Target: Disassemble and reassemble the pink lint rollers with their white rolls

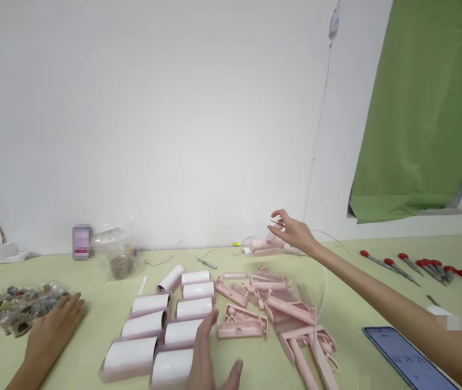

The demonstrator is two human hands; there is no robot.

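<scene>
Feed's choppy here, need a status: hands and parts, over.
Left hand open, flat by white rolls. Right hand far out, pinching thin pin above pink part. Another hand flat beside jars.

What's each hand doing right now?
Left hand: open, over the white rolls, empty.
Right hand: pinching a thin dark piece, unidentifiable.
Another hand, far left: open, flat beside small jars.
</scene>
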